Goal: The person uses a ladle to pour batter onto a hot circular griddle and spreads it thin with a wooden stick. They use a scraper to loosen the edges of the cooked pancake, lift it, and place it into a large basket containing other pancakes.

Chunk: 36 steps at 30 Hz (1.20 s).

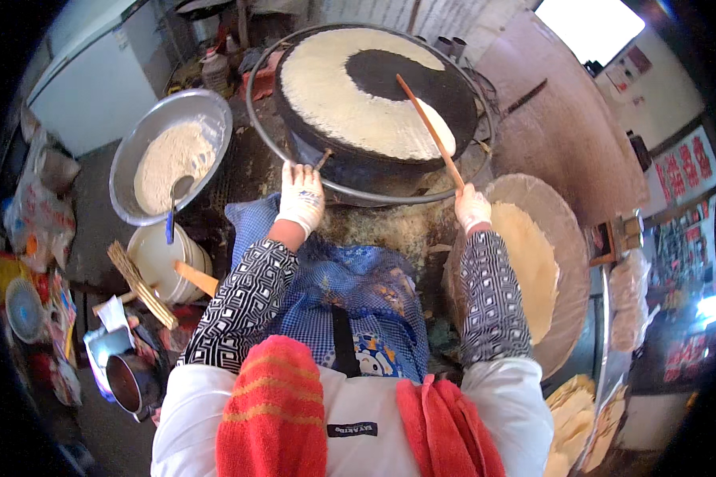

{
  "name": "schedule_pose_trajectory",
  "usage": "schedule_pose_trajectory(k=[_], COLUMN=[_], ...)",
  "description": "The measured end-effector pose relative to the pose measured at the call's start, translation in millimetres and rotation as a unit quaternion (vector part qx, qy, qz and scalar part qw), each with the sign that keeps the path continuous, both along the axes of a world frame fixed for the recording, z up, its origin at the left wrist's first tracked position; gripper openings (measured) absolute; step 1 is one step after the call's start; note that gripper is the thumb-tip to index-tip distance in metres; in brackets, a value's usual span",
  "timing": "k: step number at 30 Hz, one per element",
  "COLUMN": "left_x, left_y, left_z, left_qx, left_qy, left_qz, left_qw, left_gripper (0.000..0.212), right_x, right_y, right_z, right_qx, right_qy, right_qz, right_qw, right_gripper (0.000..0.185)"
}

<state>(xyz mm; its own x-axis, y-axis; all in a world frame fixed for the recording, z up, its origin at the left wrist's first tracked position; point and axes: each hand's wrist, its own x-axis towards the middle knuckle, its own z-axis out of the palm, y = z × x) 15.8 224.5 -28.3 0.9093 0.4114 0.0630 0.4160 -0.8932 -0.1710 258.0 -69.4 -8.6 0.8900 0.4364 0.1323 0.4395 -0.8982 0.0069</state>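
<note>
Batter [328, 101] lies in a broad, open ring over a round black griddle [462, 113], leaving dark surface bare at the centre and right. My right hand [472, 207], in a whitish glove, grips the lower end of a long wooden stick [426, 125], whose length crosses the batter's right part. My left hand [302, 194], gloved too, rests on the metal hoop [358, 191] around the griddle, at its near left; whether its fingers close round the hoop I cannot tell. A metal basin [119, 179] of batter stands to the left, with a ladle [182, 189] in it.
A white bucket [185, 256] and a bundled straw brush [140, 283] are at the left. At my right, a finished flatbread [525, 256] lies on a large round covered board [570, 286]. More flatbreads [573, 417] are stacked below it. A dark pot [132, 384] sits lower left.
</note>
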Motion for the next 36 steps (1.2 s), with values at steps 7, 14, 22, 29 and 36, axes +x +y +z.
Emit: schedule_pose_trajectory(k=[7, 14, 22, 29, 36], left_x=[-14, -12, 7, -3, -1], left_y=[30, 21, -53, -27, -8], left_z=[5, 30, 1, -14, -8], left_qx=[-0.012, -0.019, -0.004, 0.032, 0.022], left_qy=[-0.012, 0.002, 0.004, 0.0, 0.034], left_qz=[0.04, 0.025, -0.072, -0.073, -0.023], left_qw=[0.999, 0.999, 0.997, 0.997, 0.999], left_gripper=[0.057, 0.055, 0.076, 0.065, 0.062], right_x=[-29, -35, -11, -15, -18], right_y=[19, 28, 17, 14, 14], right_z=[1, 20, 9, 6, 6], right_qx=[-0.025, 0.082, 0.033, 0.01, 0.022], right_qy=[0.025, 0.015, 0.011, 0.032, 0.086], right_qz=[0.119, 0.085, 0.021, 0.007, -0.021], right_qw=[0.992, 0.993, 0.999, 0.999, 0.996], right_gripper=[0.033, 0.029, 0.032, 0.031, 0.036])
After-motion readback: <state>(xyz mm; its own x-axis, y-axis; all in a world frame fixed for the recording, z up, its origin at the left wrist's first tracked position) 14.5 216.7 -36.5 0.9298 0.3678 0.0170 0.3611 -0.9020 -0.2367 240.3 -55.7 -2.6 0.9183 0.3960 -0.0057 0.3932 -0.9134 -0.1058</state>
